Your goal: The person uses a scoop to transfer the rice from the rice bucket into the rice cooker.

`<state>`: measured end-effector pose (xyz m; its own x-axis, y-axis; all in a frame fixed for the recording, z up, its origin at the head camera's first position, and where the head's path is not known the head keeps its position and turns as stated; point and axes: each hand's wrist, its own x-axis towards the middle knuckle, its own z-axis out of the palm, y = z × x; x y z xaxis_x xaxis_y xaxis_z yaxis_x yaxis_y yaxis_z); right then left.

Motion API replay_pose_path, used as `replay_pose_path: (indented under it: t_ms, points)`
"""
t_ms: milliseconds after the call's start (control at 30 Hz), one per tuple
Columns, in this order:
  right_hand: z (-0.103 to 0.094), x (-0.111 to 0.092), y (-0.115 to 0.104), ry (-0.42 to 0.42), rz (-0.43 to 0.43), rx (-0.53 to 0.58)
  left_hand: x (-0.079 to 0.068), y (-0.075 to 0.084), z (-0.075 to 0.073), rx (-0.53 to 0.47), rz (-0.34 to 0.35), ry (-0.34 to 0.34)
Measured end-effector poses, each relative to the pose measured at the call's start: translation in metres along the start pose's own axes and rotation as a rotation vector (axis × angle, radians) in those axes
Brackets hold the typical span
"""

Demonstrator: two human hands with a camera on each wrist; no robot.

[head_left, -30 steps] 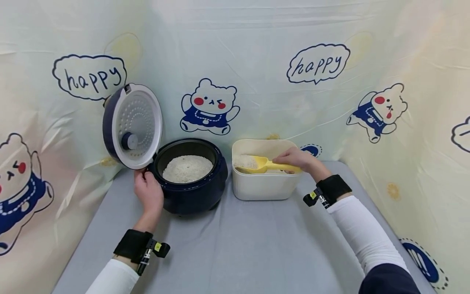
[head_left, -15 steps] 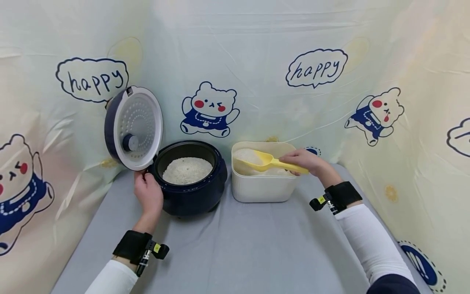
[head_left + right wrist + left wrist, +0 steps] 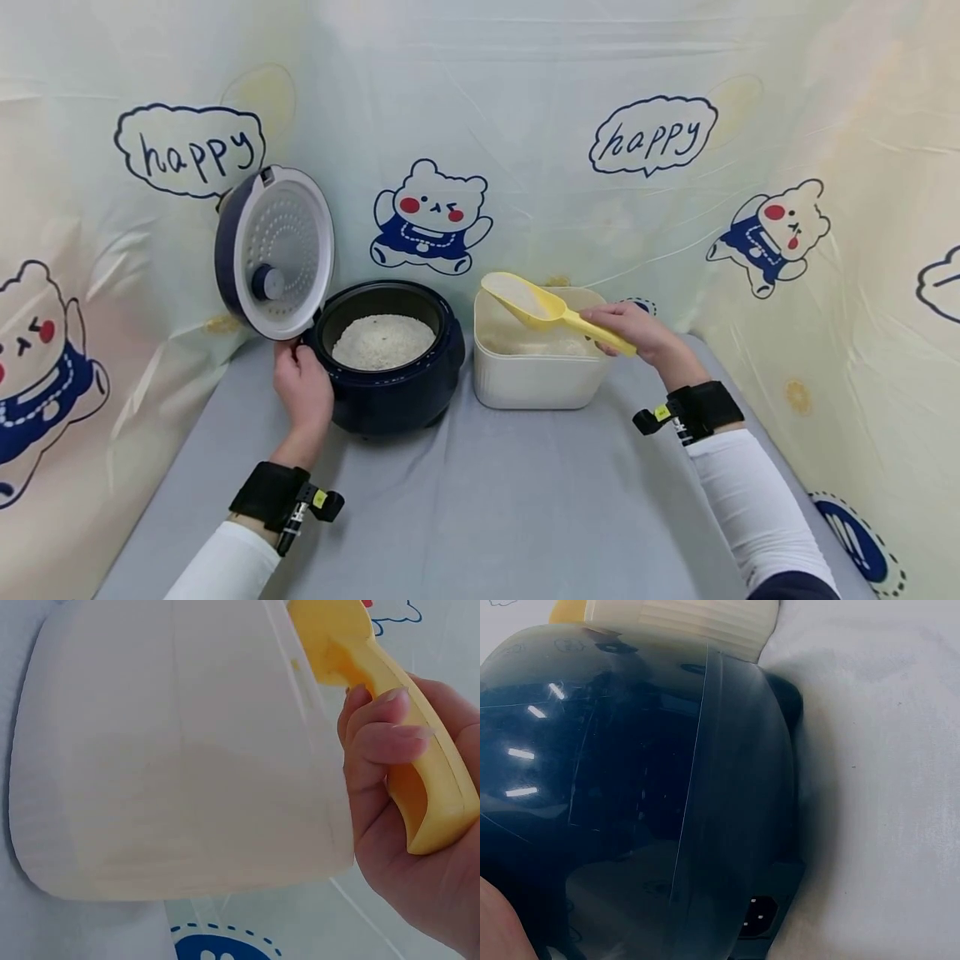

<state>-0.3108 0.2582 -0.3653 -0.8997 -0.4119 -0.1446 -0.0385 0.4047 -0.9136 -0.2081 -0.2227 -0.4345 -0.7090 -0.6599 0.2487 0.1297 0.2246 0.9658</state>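
Observation:
A dark blue rice cooker [image 3: 397, 404] stands on the left with its lid [image 3: 288, 233] raised. White rice [image 3: 382, 343] fills part of its pot. My left hand [image 3: 303, 392] grips the cooker's left edge by the hinge, its fingertips partly hidden below the lid. Curled around the handle of a yellow scoop [image 3: 557, 312] is my right hand [image 3: 633, 332]. The scoop carries rice and tilts up to the left above a cream rice bin [image 3: 536, 385]. In the right wrist view the fingers [image 3: 386, 742] wrap the scoop's handle beside the bin wall.
A grey cloth covers the table [image 3: 487, 500]. Behind and at both sides hangs a pale curtain [image 3: 525, 167] printed with cartoon bears. The cooker's power socket [image 3: 761, 915] shows low on its side in the left wrist view. More rice lies inside the bin.
The scoop has risen out of the bin with rice in it, and my right hand has shifted slightly right. My left hand stays at the cooker's edge.

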Motion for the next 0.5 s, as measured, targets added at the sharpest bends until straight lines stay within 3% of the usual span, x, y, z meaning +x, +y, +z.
replay_pose_path:
  t_ms: [333,500]
  points:
    - [0.012,0.006,-0.017,-0.024,-0.012,0.009,0.001,0.002,0.002,-0.013,-0.001,0.012]
    - [0.022,0.015,-0.033,-0.057,-0.026,-0.046,0.001,0.002,0.001,-0.006,0.001,0.016]
